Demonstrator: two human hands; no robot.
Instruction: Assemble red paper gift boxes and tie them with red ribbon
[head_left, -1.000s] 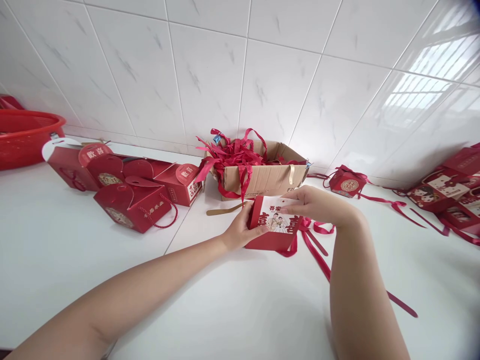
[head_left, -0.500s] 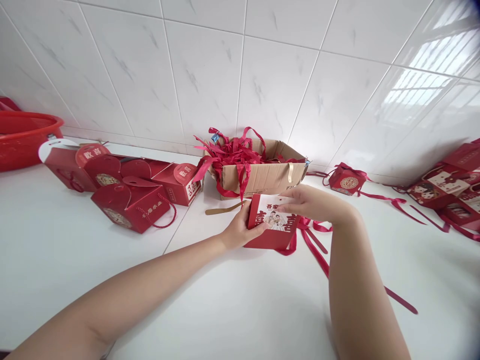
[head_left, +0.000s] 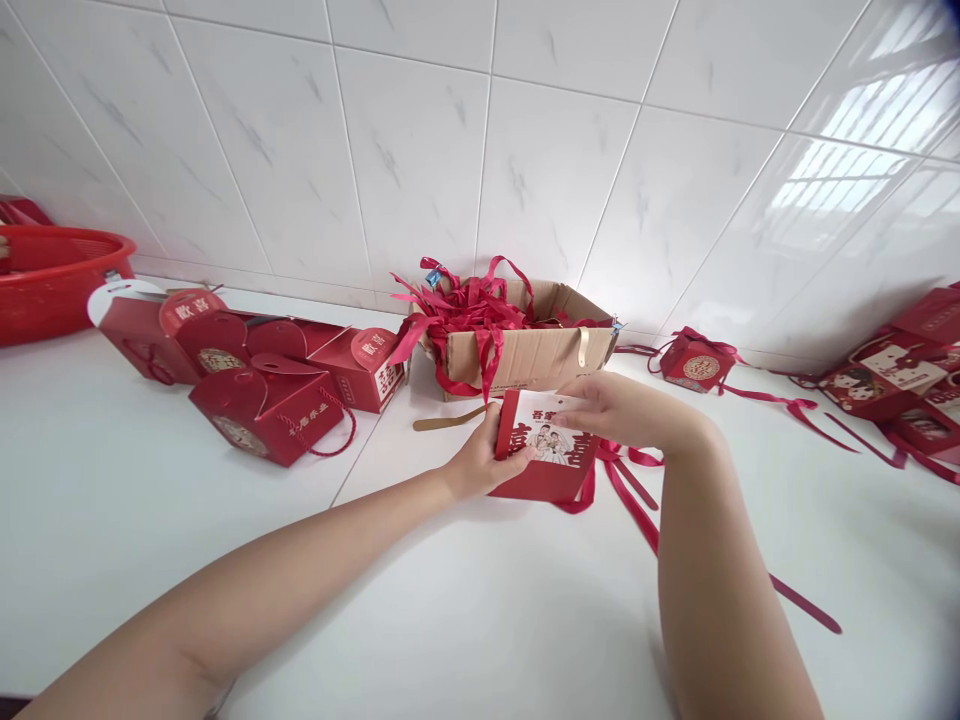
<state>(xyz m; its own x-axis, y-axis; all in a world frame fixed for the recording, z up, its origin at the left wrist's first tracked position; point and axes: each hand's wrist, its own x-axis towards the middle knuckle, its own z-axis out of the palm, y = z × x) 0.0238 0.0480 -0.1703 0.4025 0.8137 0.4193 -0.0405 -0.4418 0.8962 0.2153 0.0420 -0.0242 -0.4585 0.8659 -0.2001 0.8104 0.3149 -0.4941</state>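
A red box with a white printed panel (head_left: 551, 445) showing a couple is between my hands, just in front of the cardboard box (head_left: 525, 362). My left hand (head_left: 487, 458) grips its left side, with the thumb on the printed face. On the upper right edge lies my right hand (head_left: 600, 405), its fingers bent over the top of the panel. Red ribbon (head_left: 630, 505) runs out from behind the box to the right. Tangled red ribbons (head_left: 480, 300) fill the cardboard box.
Several red gift boxes (head_left: 262, 410) stand at the left, beside a red plastic basin (head_left: 60, 290). A small ribboned box (head_left: 697, 362) and stacked red boxes (head_left: 892, 375) are at the right. Behind rises a tiled wall (head_left: 420, 150).
The view has shifted very slightly, so the surroundings sit a little farther right. Both hands keep the same hold on the red box.
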